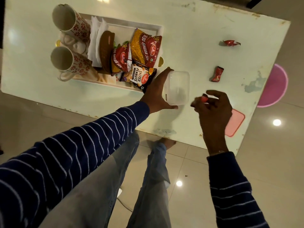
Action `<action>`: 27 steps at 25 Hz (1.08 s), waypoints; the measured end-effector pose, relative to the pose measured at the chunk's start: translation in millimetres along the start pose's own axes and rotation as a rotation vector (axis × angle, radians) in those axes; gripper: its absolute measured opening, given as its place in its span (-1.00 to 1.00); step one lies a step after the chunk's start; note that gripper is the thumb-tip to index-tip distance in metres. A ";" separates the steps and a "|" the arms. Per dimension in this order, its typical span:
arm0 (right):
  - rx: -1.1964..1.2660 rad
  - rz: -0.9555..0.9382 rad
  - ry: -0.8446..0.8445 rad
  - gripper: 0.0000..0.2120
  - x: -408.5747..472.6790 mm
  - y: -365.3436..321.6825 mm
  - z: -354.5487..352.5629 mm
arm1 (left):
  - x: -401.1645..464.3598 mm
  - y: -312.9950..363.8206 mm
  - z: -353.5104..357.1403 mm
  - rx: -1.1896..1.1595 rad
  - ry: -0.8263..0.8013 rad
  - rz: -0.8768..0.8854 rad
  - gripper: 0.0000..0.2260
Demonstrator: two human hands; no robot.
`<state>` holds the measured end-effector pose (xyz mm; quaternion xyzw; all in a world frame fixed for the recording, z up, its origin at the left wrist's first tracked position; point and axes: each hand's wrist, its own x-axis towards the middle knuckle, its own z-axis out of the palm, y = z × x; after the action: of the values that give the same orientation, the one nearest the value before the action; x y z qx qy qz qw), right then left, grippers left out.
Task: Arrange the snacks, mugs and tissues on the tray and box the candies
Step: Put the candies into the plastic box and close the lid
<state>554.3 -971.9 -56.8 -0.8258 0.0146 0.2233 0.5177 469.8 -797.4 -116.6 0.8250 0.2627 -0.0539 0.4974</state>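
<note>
A clear plastic box [178, 87] stands on the white table [197, 38], and my left hand [158, 91] grips its left side. Just right of the box, my right hand [213, 109] pinches a red candy [204, 98] in its fingertips. Two more red candies lie on the table, one [217, 74] at mid right and one [231, 43] farther back. The white tray [148, 27] at the left holds two patterned mugs [70, 22] [69, 62], white tissues [97, 35], a brown holder [105, 48], and snack packets [145, 48] [139, 77].
A pink lid [236, 124] lies near the table's front right edge, partly behind my right hand. A pink round stool [276, 86] stands off the table's right side. My legs and the tiled floor are below the table's front edge.
</note>
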 end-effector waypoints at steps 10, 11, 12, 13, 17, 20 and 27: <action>-0.448 -0.219 0.001 -0.60 57.2 6.2 9.4 | 5.9 12.0 -4.8 0.089 0.052 0.057 0.05; -0.584 -0.172 -0.059 -0.55 68.9 15.5 5.7 | 4.9 12.1 -4.2 0.090 0.051 0.055 0.06; -0.714 -0.123 -0.127 -0.51 78.4 23.6 2.8 | 3.8 12.4 -2.7 0.091 0.056 0.050 0.06; -0.811 -0.099 -0.182 -0.50 85.8 30.5 0.5 | 2.9 12.5 -0.8 0.088 0.063 0.041 0.06; -0.805 -0.147 -0.200 -0.68 90.8 49.9 -4.5 | 1.7 9.2 4.1 0.048 0.062 0.016 0.11; -0.665 -0.085 -0.096 -0.81 82.2 52.3 -8.4 | 4.4 7.8 7.1 0.019 0.058 0.014 0.11; -0.300 -0.330 -0.068 -0.87 20.8 0.1 11.5 | 18.5 12.3 17.3 -0.053 0.098 -0.022 0.03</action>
<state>568.9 -957.7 -69.1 -0.8767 -0.1714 0.1633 0.4189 494.6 -809.6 -122.1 0.8102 0.2969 -0.0120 0.5052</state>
